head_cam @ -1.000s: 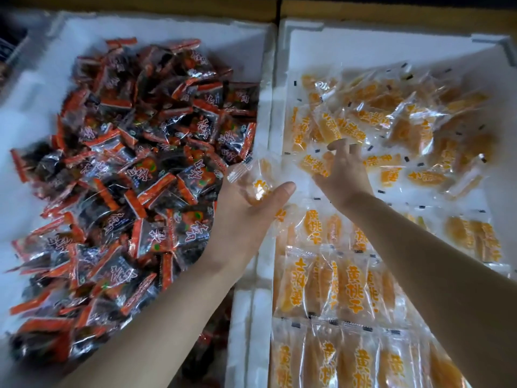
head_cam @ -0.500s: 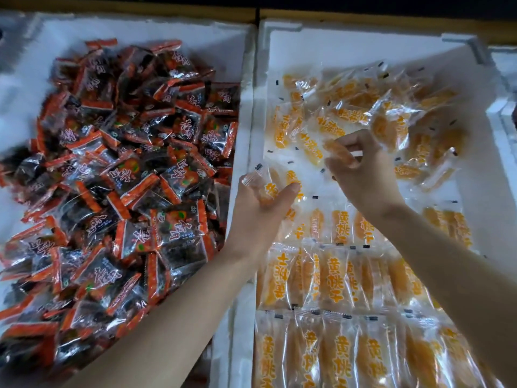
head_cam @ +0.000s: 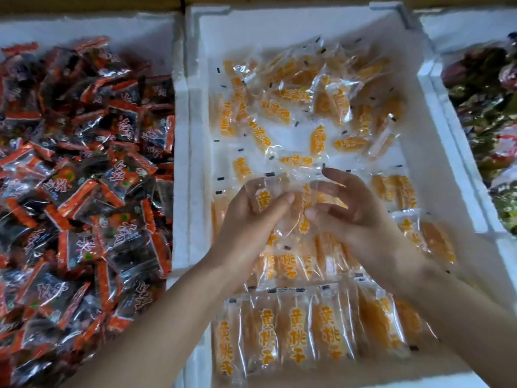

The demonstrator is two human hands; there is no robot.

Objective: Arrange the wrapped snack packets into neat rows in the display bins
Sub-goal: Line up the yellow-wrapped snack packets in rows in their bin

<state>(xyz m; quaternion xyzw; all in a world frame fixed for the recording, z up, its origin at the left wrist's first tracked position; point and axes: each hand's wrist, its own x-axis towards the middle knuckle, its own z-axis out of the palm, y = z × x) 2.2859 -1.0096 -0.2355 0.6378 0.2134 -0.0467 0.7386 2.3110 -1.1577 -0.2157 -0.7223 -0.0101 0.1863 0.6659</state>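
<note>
The middle white foam bin (head_cam: 195,130) holds clear packets with orange fruit pieces. Near its front, packets stand in neat rows (head_cam: 307,337); farther back they lie in a loose heap (head_cam: 307,99). My left hand (head_cam: 251,219) grips a small stack of orange packets (head_cam: 265,197) above the middle of the bin. My right hand (head_cam: 349,208) meets it from the right, its fingers pinching another orange packet (head_cam: 305,211) against that stack. The packets under both hands are hidden.
A left foam bin (head_cam: 84,26) is piled with red-and-black packets (head_cam: 84,177) in disorder. At the far right, a third bin (head_cam: 447,102) holds darker mixed packets (head_cam: 489,107). A brown ledge runs along the back.
My right hand drew back from the loose heap with a packet and came to my left hand. The left hand still holds its packets. The view shifted right, showing the third bin.
</note>
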